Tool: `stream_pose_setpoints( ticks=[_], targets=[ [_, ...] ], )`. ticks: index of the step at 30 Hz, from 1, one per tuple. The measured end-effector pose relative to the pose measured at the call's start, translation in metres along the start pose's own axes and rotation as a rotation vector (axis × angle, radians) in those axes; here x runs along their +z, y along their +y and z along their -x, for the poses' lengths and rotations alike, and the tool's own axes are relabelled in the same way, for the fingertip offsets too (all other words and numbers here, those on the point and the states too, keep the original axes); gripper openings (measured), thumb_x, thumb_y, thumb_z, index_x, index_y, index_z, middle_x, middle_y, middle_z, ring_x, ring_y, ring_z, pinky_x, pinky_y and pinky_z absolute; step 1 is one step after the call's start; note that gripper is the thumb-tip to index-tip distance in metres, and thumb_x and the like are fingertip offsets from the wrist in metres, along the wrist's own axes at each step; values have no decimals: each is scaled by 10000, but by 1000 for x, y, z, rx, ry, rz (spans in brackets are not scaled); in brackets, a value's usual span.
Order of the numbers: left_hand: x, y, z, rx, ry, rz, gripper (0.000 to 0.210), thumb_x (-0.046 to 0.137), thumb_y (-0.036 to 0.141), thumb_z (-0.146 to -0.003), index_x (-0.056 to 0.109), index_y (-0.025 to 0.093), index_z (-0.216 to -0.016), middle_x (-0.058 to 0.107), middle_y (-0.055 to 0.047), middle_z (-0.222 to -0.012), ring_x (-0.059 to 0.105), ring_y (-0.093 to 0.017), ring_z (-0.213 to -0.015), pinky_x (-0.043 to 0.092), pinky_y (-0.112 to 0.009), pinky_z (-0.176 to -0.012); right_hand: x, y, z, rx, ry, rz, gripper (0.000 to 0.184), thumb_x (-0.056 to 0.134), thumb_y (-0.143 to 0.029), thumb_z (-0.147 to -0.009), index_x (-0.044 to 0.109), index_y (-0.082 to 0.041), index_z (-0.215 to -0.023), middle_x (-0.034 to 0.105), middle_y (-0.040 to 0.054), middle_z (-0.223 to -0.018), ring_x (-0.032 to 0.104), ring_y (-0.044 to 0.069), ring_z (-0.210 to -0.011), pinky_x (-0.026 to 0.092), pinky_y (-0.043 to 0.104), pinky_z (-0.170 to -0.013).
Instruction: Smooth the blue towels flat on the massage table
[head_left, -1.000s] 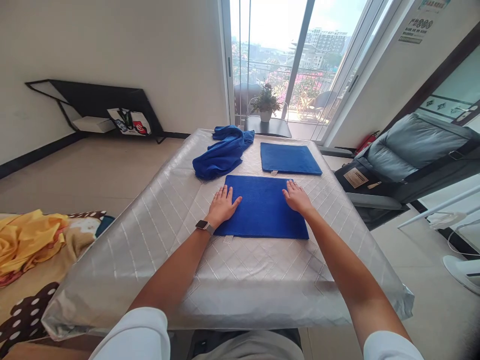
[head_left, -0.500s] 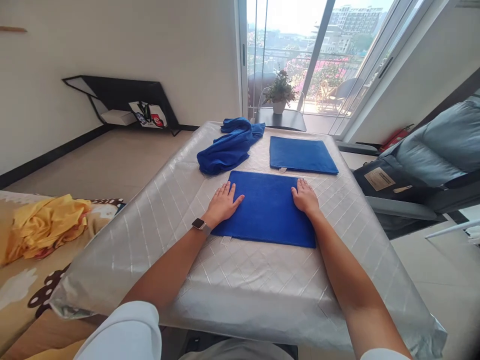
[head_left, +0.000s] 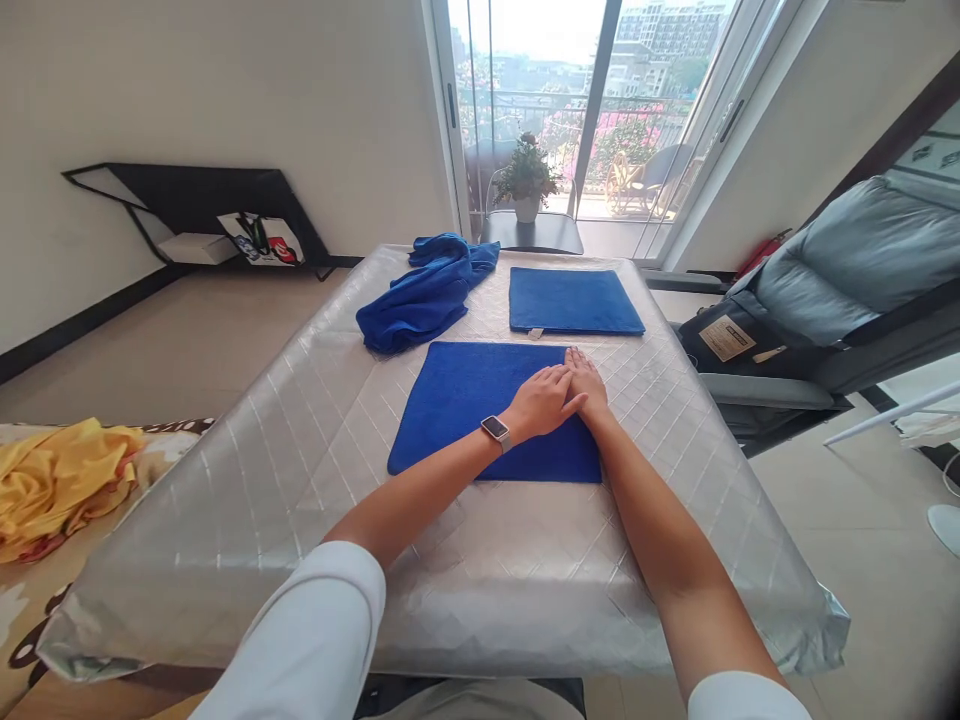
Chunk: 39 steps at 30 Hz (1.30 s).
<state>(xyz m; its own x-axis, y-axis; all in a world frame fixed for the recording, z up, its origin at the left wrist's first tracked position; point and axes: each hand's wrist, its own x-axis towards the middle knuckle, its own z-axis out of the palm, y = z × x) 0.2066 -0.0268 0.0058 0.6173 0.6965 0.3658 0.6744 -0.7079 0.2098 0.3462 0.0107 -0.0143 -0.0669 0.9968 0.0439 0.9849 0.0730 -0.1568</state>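
Observation:
A folded blue cloth (head_left: pixel 472 400) lies flat on the silver quilted tablecloth (head_left: pixel 465 580) in front of me. My left hand (head_left: pixel 541 400), with a watch on its wrist, rests open on the cloth's right part, its fingertips against my right hand. Flat along the cloth's right edge lies my right hand (head_left: pixel 587 383), fingers stretched out, partly overlapped by the left. Beyond it sits a second folded blue cloth (head_left: pixel 576 300) with a small white tag. To its left a crumpled blue cloth (head_left: pixel 427 292) is heaped loosely.
A potted plant (head_left: pixel 527 180) stands on a chair (head_left: pixel 532 236) past the table's far edge. On the right is a grey armchair (head_left: pixel 765 390) with a cushion. Yellow fabric (head_left: pixel 67 480) lies on a bed at left. A black rack (head_left: pixel 202 200) leans by the wall.
My left hand has moved right across the cloth, from its left edge to beside my right hand. My right hand stays at the right edge. The view has shifted slightly right.

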Motion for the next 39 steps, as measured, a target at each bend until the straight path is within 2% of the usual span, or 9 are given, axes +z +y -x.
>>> stream_pose_setpoints(
  ticks=[3,6,9,12,18,21,31,34,39],
  targets=[
    [14,-10,-29,-95,-10,28,575,238,462,-1089,560,123,-1423,569,-169,-1500,466,-230,-1448,319,-404,-1230,1,2,2,-14,15,11,642,286,-273,-1027,248,-61,-1631,215,123,-1715,181,209,-1583,148,351,-1278],
    [22,-29,-33,-216,-93,5,637,196,492,-1087,503,109,-1493,489,-167,-1573,395,-254,-1500,279,-436,-1248,2,-1,1,14,28,3,635,224,-330,-1055,264,-51,-1624,265,137,-1698,212,217,-1575,170,363,-1271],
    [19,-48,-19,-237,-158,-30,684,165,537,-1078,443,129,-1551,388,-136,-1643,313,-262,-1543,228,-448,-1268,1,-4,-1,28,21,-8,659,204,-372,-1066,269,-10,-1613,268,164,-1691,214,232,-1574,170,366,-1271],
    [6,-74,2,-278,-174,-70,710,159,582,-1063,403,163,-1581,351,-109,-1664,273,-255,-1559,198,-451,-1277,-1,-6,-3,52,7,-29,675,207,-396,-1067,250,-10,-1618,247,160,-1697,202,231,-1577,157,373,-1277],
    [-31,-150,50,-551,-192,-156,788,116,600,-1051,303,78,-1610,271,-149,-1689,212,-267,-1578,147,-467,-1286,-1,-5,-4,61,3,-41,681,208,-408,-1062,255,-22,-1620,238,141,-1703,195,222,-1579,147,366,-1281],
    [-40,-171,66,-629,-171,-178,818,126,610,-1043,290,41,-1608,249,-171,-1693,199,-278,-1580,143,-446,-1287,-1,-4,-4,58,4,-34,678,212,-403,-1061,263,-21,-1618,258,143,-1696,204,223,-1577,152,365,-1280],
    [-39,-170,68,-633,-134,-133,852,180,647,-1020,291,43,-1610,265,-167,-1692,198,-288,-1579,136,-429,-1291,-6,-8,-7,94,-37,77,673,214,-398,-1072,242,-10,-1621,242,162,-1699,201,244,-1577,150,394,-1277],
    [-39,-171,68,-629,-130,-129,852,176,644,-1022,290,35,-1607,260,-174,-1692,193,-286,-1580,129,-428,-1291,-11,-11,-10,59,-26,137,661,244,-379,-1070,257,-4,-1614,241,166,-1698,179,254,-1582,116,419,-1283],
    [-37,-172,68,-622,-104,-134,832,169,638,-1026,313,54,-1601,276,-168,-1689,202,-286,-1578,148,-442,-1286,-9,-10,-14,15,-61,73,659,202,-393,-1080,231,-26,-1627,223,144,-1706,167,223,-1586,140,374,-1281]
  ],
)
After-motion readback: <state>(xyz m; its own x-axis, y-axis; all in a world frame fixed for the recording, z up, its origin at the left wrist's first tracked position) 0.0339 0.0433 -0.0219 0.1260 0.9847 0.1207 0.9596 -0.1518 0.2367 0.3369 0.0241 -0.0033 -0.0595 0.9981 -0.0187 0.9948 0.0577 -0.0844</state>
